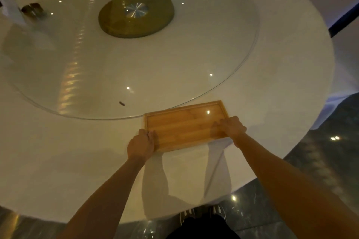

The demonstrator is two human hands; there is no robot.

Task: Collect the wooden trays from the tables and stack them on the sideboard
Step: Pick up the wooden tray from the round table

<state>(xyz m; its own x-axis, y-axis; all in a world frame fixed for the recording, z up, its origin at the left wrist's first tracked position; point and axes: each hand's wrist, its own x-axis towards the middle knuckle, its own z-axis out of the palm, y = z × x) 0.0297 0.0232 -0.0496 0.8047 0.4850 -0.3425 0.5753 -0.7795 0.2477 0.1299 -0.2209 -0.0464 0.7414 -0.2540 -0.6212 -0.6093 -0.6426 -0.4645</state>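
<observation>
At about five o'clock on the round white-clothed tabletop (281, 68), just outside the clear glass turntable (136, 54), lies the shallow rectangular light-wood tray (184, 124); the left hand (140, 144) and right hand (231, 128) have their fingers clamped on its two near corners. This looks like the pickup step, and the next move calls for a level lift clear of the glass edge, then a carry to the sideboard. That sideboard is out of view, and dim, blurred objects at ten o'clock are hard to identify.

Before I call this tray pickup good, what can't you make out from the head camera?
- Wooden tray underside: hidden by the tray, so lift-off unclear.
- Left hand and right hand fingertips: curled over the rim.
- Metal object, far left: blurred.
- Sideboard: out of view.
</observation>
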